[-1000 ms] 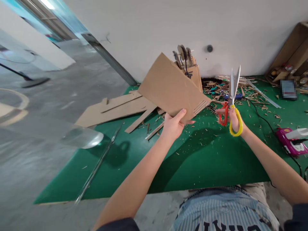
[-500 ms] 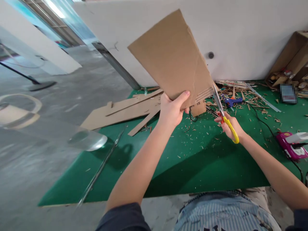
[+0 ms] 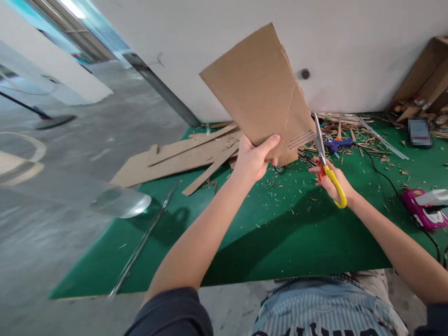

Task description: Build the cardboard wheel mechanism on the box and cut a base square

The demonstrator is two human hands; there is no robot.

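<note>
My left hand [image 3: 257, 158] grips the lower edge of a brown cardboard sheet [image 3: 259, 88], thumb on the near face. The sheet is held up tilted above the table, with several parallel slits near its lower right corner. In my right hand [image 3: 334, 182] is a pair of scissors [image 3: 320, 142] with yellow and red on the handles. Their blades point upward and look nearly closed, just beside the sheet's right edge. Whether they touch the cardboard I cannot tell. Behind the scissors lies a blue glue gun [image 3: 339, 145] with a black cord.
Long cardboard pieces [image 3: 175, 156] lie left on the green table [image 3: 259, 252], near a clear rod [image 3: 145, 240] and a transparent cylinder [image 3: 121, 201]. Scraps [image 3: 350, 126] litter the back. At right are a magenta device [image 3: 422, 210], a phone [image 3: 420, 132] and an open cardboard box [image 3: 420, 79].
The cardboard sheet has shifted slightly right and down in view. The scissor blades, earlier at the sheet's corner, now point more upright along its right edge.
</note>
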